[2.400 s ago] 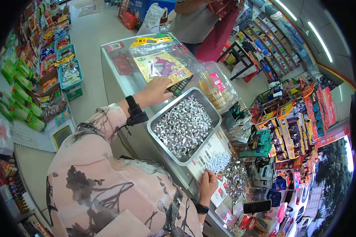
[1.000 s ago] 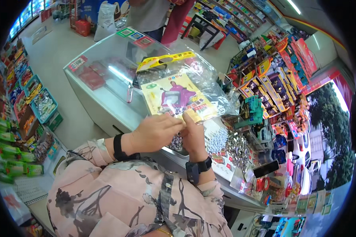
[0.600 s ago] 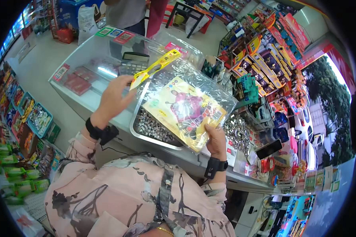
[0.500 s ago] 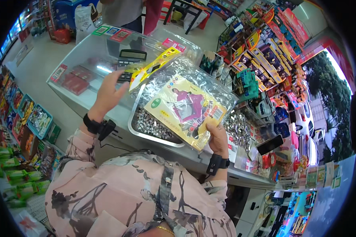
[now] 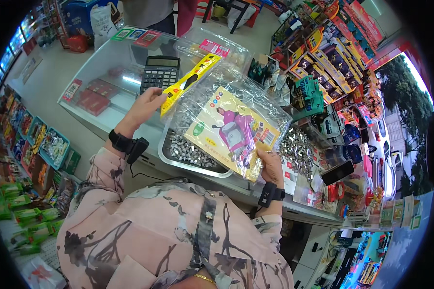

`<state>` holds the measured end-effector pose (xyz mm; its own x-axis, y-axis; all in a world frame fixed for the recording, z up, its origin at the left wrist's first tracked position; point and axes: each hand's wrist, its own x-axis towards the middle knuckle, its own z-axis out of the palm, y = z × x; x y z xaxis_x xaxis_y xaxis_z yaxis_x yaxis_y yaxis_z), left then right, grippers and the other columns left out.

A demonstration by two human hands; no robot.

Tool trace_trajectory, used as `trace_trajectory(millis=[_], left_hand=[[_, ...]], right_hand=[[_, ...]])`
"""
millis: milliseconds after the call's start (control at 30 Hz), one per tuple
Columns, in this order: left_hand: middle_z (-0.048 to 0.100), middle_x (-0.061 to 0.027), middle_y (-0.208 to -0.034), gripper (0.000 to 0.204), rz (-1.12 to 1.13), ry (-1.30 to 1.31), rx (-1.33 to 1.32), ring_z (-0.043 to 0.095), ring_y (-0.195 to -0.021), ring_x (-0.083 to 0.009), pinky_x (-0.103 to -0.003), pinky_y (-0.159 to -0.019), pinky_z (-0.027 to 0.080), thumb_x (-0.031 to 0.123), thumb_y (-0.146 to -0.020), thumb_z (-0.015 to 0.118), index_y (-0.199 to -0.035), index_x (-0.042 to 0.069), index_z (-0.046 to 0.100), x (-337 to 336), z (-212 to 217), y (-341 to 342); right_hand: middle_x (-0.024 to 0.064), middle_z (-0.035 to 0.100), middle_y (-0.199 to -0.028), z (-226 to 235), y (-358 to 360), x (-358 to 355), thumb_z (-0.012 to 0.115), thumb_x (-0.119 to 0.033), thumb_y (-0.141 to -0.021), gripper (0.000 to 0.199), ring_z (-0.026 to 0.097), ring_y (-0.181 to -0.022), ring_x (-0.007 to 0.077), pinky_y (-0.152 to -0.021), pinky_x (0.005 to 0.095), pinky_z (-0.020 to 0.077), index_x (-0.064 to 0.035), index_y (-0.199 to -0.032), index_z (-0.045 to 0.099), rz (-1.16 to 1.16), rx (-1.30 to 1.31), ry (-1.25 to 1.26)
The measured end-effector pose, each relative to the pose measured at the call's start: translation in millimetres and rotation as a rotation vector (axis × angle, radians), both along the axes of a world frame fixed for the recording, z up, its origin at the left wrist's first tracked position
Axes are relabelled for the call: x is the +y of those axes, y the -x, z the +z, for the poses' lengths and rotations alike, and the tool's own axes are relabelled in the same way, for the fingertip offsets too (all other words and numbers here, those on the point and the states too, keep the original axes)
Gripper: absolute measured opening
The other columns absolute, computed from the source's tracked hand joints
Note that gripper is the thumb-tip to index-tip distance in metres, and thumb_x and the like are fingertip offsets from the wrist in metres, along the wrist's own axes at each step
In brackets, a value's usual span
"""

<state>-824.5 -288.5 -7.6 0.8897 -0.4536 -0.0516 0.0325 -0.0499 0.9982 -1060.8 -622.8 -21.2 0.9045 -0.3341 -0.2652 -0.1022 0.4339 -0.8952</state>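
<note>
A packaged raincoat point(image 5: 234, 132) lies tilted over a shallow metal tray point(image 5: 166, 159) of small silvery pieces. Its clear plastic wrap holds a pale yellow card picturing a rider in pink on a scooter. A bright yellow header strip point(image 5: 190, 79) with a dark slot runs along the upper left edge. My left hand point(image 5: 147, 105) pinches this strip near its lower end, thumb and fingers together. At the opposite, near right corner, my right hand point(image 5: 271, 168) grips the package with the thumb on top. The package covers much of the tray.
A black calculator point(image 5: 160, 72) lies on the glass counter beyond my left hand. Another heap of silvery pieces point(image 5: 296, 151) and a phone point(image 5: 337, 172) are to the right. Green packets point(image 5: 307, 94) and stacked goods line the far right. A person point(image 5: 152, 17) stands across the counter.
My left hand has gone from spread fingers beside the yellow strip to pinching it. The package has shifted slightly right, and the calculator is now less covered.
</note>
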Motion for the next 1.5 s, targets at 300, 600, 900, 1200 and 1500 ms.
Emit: trace_trajectory(millis=[300,600,900,1200,1500], left_hand=[[0.057,-0.006,-0.1,0.042,-0.078,0.158,0.001,0.053,-0.09,-0.01,-0.023,-0.079,0.042,0.016,-0.083,0.062,-0.117,-0.003,0.045,-7.7,2.5,1.0],[0.056,-0.0021,-0.097,0.039,-0.078,0.327,0.168,0.052,-0.081,-0.0051,-0.019,-0.067,0.04,0.014,-0.082,0.063,-0.115,0.002,0.046,-6.1,18.2,11.6],[0.056,0.0013,-0.092,0.03,-0.146,0.202,0.131,0.051,-0.077,-0.0051,-0.019,-0.063,0.04,0.012,-0.082,0.063,-0.109,0.004,0.053,-4.3,24.5,26.1],[0.058,0.0013,-0.092,0.029,-0.049,0.178,-0.189,0.052,-0.078,-0.0049,-0.019,-0.067,0.042,0.011,-0.083,0.06,-0.11,0.003,0.053,-9.1,31.5,39.2],[0.06,-0.0029,-0.102,0.032,-0.103,0.179,-0.087,0.055,-0.094,-0.0075,-0.022,-0.077,0.045,0.009,-0.084,0.056,-0.115,0.003,0.051,-10.2,47.8,51.7]], right_hand=[[0.0084,0.06,-0.106,-8.2,-0.9,-4.1,0.055,-0.001,-0.083,0.035,0.061,-0.09,0.0167,-0.081,0.0292,0.0496,0.001,-0.117,0.05,-0.008,-0.014,0.032],[0.0088,0.06,-0.107,0.9,-0.2,6.5,0.054,-0.001,-0.084,0.032,0.06,-0.092,0.0163,-0.081,0.0277,0.0495,0.0006,-0.115,0.052,-0.088,-0.086,0.057],[0.0091,0.06,-0.107,3.2,1.9,13.7,0.054,0.0,-0.083,0.031,0.06,-0.092,0.0158,-0.08,0.0267,0.0493,0.0009,-0.114,0.053,-0.14,-0.137,0.095],[0.0083,0.061,-0.103,12.5,5.5,30.0,0.055,-0.001,-0.083,0.027,0.06,-0.088,0.0144,-0.079,0.0264,0.0492,0.0008,-0.11,0.054,-0.21,-0.162,0.147],[0.0085,0.061,-0.101,17.7,13.5,36.9,0.054,0.0,-0.084,0.026,0.061,-0.087,0.0151,-0.077,0.0262,0.0501,0.0001,-0.11,0.052,-0.229,-0.167,0.135]])
